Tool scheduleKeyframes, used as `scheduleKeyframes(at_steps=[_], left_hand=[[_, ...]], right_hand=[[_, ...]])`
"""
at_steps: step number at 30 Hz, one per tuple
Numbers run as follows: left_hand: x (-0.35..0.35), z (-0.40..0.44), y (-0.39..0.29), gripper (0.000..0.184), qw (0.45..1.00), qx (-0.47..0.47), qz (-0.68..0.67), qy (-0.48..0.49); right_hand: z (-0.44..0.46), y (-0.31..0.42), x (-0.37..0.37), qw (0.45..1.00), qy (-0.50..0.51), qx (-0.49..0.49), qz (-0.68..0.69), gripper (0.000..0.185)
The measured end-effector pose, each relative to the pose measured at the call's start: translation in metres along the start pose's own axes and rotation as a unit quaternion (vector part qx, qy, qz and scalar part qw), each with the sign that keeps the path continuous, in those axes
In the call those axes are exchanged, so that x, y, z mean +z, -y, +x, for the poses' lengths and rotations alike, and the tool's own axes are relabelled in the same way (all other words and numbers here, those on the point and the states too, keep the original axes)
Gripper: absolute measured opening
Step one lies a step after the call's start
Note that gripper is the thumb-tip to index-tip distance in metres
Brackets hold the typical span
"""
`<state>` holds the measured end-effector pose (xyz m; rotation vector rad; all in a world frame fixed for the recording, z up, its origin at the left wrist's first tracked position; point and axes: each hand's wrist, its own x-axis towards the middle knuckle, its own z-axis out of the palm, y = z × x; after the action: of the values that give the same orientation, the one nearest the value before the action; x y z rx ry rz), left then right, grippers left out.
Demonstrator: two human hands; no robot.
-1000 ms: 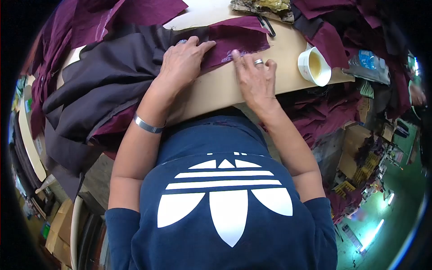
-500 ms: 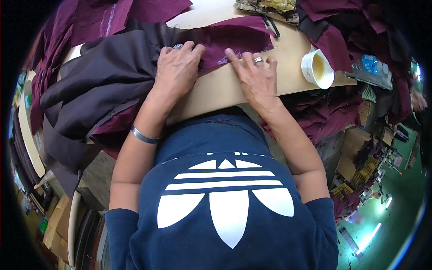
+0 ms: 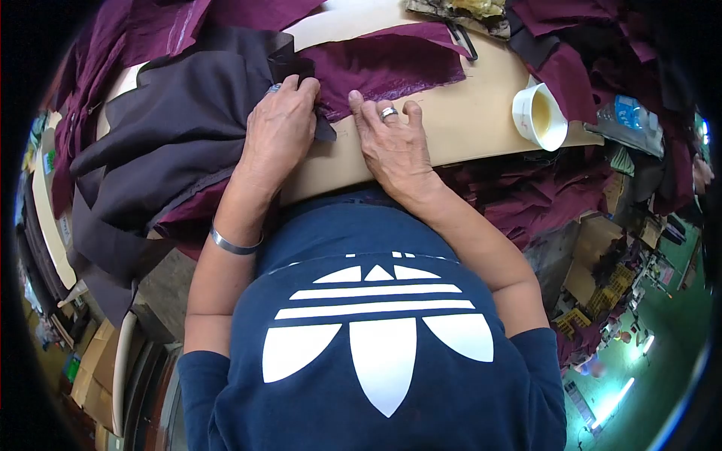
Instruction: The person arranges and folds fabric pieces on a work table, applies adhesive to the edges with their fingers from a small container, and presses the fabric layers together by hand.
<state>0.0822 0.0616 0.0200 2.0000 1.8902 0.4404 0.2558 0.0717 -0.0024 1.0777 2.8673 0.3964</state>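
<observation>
My left hand (image 3: 282,128) has its fingers curled on the edge of the dark grey cloth (image 3: 173,113), where it meets the maroon cloth (image 3: 387,64). The dark cloth lies bunched to the left and hangs over the table edge. My right hand (image 3: 392,139), with a ring on one finger, rests with fingers apart at the near edge of the maroon cloth, index fingertip touching it. A whitish smear runs along that edge. Under both lies the cream tabletop (image 3: 451,128).
A white bowl (image 3: 540,116) of yellowish liquid stands right of my right hand. Behind are a black tool (image 3: 462,39) and a crusted block (image 3: 470,11). A plastic bottle (image 3: 632,113) and maroon cloth heaps (image 3: 534,188) lie at the right.
My left hand has shifted left and slightly down with the dark cloth edge. My right hand has moved left along the maroon cloth, whose left part is now more exposed.
</observation>
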Motion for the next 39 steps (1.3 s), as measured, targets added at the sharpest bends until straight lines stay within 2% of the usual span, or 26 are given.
scheduleKeyframes(at_steps=[5,8,12,18,21,23,26,29,33,36,37,39], left_hand=[[0.005,0.0,0.004,0.016,1.0,0.003,-0.017,-0.008],[0.007,0.001,0.006,0.016,1.0,0.013,-0.021,-0.013],[0.007,0.0,0.007,0.016,1.0,0.014,-0.023,-0.015],[0.004,0.0,0.004,0.033,0.999,0.002,-0.028,0.017],[0.008,-0.003,0.008,0.04,1.0,0.011,0.012,0.007],[0.007,-0.002,0.008,0.041,1.0,0.001,0.003,0.026],[0.008,0.0,0.011,0.039,0.999,-0.014,-0.02,0.044],[0.011,-0.002,0.012,0.039,1.0,0.015,-0.006,0.01],[0.012,0.0,0.014,0.04,1.0,0.025,-0.011,0.003],[0.014,0.0,0.017,0.041,0.999,0.033,-0.007,-0.007],[0.013,0.001,0.015,0.042,1.0,0.03,-0.007,-0.003],[0.008,0.0,0.012,0.042,1.0,0.027,-0.005,0.008]], right_hand=[[0.001,0.006,0.002,0.999,-0.024,-0.041,0.021,0.053],[0.003,0.0,-0.001,0.998,-0.023,-0.022,0.062,0.051],[0.004,0.004,-0.008,0.998,-0.008,-0.048,0.036,0.045],[0.002,0.0,-0.009,0.997,-0.011,-0.06,0.055,0.044],[0.004,0.002,-0.013,0.997,-0.012,-0.059,0.056,0.043],[0.004,-0.006,-0.018,0.996,-0.005,-0.063,0.067,0.043],[0.002,0.002,-0.01,0.997,-0.02,-0.065,-0.026,0.043],[0.004,0.005,-0.005,0.995,-0.059,-0.081,0.007,0.045],[0.004,0.0,-0.012,0.998,-0.032,-0.058,0.007,0.044],[0.006,0.008,-0.006,0.994,-0.056,-0.063,0.07,0.045],[0.007,0.004,-0.007,0.99,-0.041,-0.048,0.129,0.044],[0.009,-0.001,-0.008,0.985,-0.032,-0.042,0.165,0.043]])
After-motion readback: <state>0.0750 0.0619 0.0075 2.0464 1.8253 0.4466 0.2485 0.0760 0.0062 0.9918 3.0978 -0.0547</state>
